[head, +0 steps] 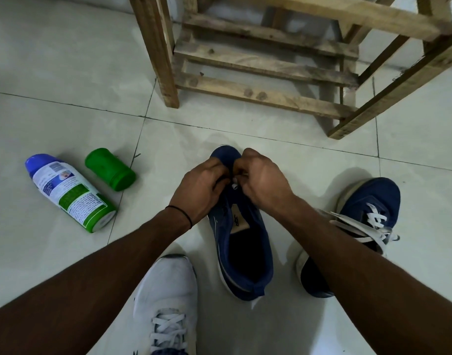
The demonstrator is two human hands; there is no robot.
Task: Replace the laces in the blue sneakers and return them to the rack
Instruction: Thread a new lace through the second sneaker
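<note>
We are working over a blue sneaker (243, 252) that is standing upright on the pale tiled floor (66, 111), its toe pointing away from us toward the wooden rack (258, 73) and its heel lying nearest to us. Both our hands are meeting over the front of its lacing area. Our left hand (202, 188) is curling its fingers tight against the sneaker's lacing edge and gripping it there, though the fingertips themselves are hiding under the knuckles. Our right hand (266, 180) is closing its fingers inward and pinching a white lace (235, 186), whose short stiff tip is poking out between the two hands. The rest of that lace is hiding beneath our fingers. A thin black band (181, 213) is circling our left wrist.

The second sneaker (368, 208) is lying to our right, partly behind our right forearm, apart from the first, and it is carrying white laces across its front. A white shoe (166, 290) with white laces is showing at the bottom between our arms, just beside the first sneaker's heel.

Off to the left, a spray can (68, 193) is lying on its side on the floor, and a green cap (109, 169) is lying just beside its blue top.
</note>
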